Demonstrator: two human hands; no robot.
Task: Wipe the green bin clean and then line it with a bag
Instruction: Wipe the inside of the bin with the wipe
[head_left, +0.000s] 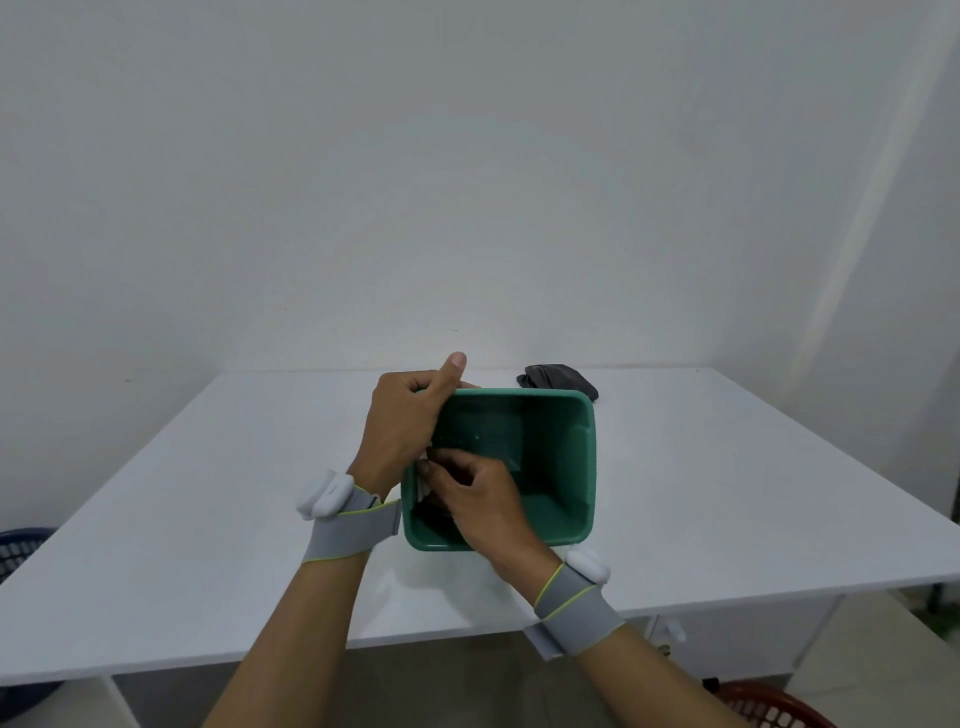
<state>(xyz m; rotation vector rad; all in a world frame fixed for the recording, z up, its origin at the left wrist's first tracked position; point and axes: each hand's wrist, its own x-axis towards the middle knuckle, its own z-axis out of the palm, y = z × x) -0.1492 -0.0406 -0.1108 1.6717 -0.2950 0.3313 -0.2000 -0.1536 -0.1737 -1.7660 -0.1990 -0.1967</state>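
Right hand (480, 499), fingers curled, presses what looks like a white wipe (423, 486) against the green plastic bin's (584, 467) inner left wall mid-table; my left hand (402, 431) grips its rim. Hard scrubbing could tip it. Crumpled dark bag (558, 378) waits behind.

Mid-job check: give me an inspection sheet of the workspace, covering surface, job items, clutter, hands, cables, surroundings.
Surface: white table, against a white wall.
Job's things: green bin upright near the table's middle; white wipe inside at its left wall; dark folded bag behind the bin, on the table.
Clutter: nothing seen.
Hands: left hand grips the bin's far-left rim; right hand reaches inside, pinching the wipe. Both wear wrist bands.
Cables: nothing seen.
Surroundings: blue basket at lower left, red basket at lower right.
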